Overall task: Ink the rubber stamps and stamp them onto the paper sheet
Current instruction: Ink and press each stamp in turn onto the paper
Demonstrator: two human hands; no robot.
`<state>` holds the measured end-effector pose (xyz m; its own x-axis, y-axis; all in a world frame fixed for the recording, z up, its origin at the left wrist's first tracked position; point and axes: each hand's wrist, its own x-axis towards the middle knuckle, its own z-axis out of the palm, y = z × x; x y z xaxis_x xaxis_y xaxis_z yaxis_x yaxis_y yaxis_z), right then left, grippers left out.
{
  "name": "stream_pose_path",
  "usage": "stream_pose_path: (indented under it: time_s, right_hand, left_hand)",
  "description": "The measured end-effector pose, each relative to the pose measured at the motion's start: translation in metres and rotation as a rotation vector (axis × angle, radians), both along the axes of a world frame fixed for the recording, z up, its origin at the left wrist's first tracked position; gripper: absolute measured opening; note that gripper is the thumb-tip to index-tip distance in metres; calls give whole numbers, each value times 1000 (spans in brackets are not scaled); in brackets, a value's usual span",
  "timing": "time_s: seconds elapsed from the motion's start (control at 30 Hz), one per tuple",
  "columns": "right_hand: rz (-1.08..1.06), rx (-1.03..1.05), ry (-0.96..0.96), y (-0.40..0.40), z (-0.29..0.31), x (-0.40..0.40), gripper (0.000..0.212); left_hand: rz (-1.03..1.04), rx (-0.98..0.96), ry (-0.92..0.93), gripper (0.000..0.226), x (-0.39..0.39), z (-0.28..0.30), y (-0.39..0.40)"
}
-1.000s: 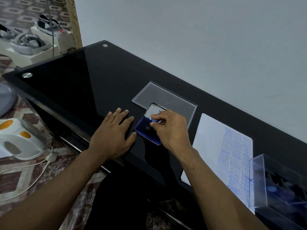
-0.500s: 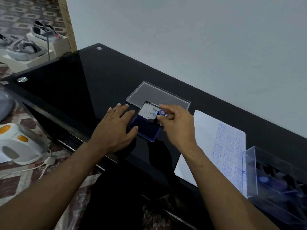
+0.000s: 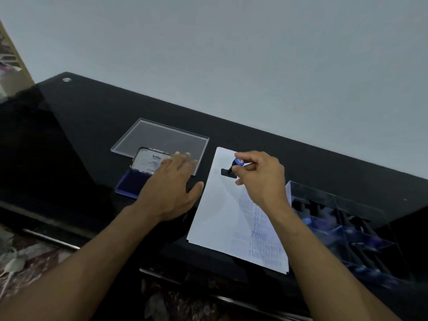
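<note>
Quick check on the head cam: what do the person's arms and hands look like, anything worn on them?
Both forearms are bare as far as the frame shows: no sleeves in view. The left hand and right hand wear no gloves, and no rings, watch or wristband are visible. No markings show on either arm.

A clear lid [image 3: 162, 141] lies on the black desk [image 3: 81, 117], apparently flat.

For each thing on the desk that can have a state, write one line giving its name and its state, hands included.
Ink pad: open, lid tipped back.
Rubber stamp: upright, over the paper's far end; contact unclear.
Paper sheet: flat, blue prints down its right side.
Clear box: open, stamps inside.
Acrylic lid: lying flat.
Left hand: flat on the desk.
Right hand: pinches the stamp's handle.
</note>
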<state>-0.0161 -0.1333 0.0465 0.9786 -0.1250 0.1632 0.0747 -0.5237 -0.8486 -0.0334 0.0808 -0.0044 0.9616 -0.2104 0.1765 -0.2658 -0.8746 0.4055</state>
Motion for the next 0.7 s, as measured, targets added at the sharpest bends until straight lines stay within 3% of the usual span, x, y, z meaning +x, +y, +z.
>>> stream_pose_path:
  time_s: [0.2, 0.47, 0.7]
  right_hand:
    - [-52, 21, -2, -44, -1, 14, 25]
    - [-80, -116, -56, -75, -11, 54, 28]
    - [-66, -132, -76, -81, -18, 97, 28]
  left_hand:
    - [-55, 10, 25, 66, 25, -8, -37]
    - [-85, -8, 87, 70, 70, -19, -72]
    - [-92, -34, 121, 58, 117, -29, -92]
